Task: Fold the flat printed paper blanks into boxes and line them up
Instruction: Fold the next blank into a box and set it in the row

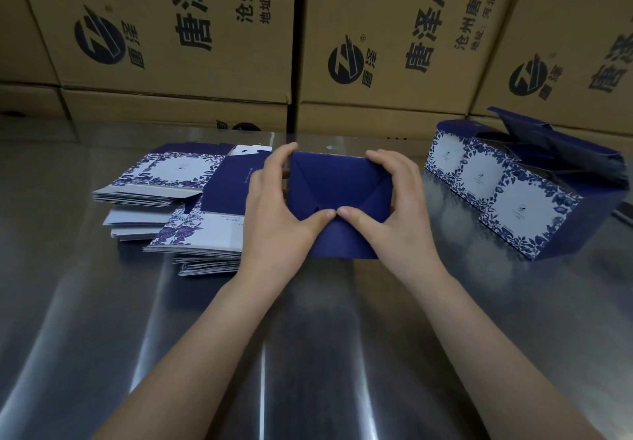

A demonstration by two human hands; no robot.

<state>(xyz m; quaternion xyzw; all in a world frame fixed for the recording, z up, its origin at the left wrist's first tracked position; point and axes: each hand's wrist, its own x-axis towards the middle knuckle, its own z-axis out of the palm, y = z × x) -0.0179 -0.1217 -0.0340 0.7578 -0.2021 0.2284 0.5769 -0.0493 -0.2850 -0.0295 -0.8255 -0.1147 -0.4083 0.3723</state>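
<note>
Left hand [274, 206]: fingers curled over the far left edge of the blue box [339, 182], thumb pressed on the flaps facing the camera. The fingertips are partly hidden behind that edge. The hand and wrist cover the right side of the stack of flat blanks [178, 200], which lies just left of it on the steel table [308, 337]. The sheets are fanned and cannot be counted.

The box sits mid-table between both hands. Only its dark folded flaps show, and its printed sides are out of sight.

Right hand [394, 210]: mirrored grip, with fingers over the far right edge and the thumb tip meeting the left thumb at the flap seam.

Far right: a row of finished boxes [513, 200] with three white leaf-printed fronts visible. Their raised lids overlap, so the interiors are unclear.

Behind: brown cartons [171, 28], with their printing cut off at the top.
</note>
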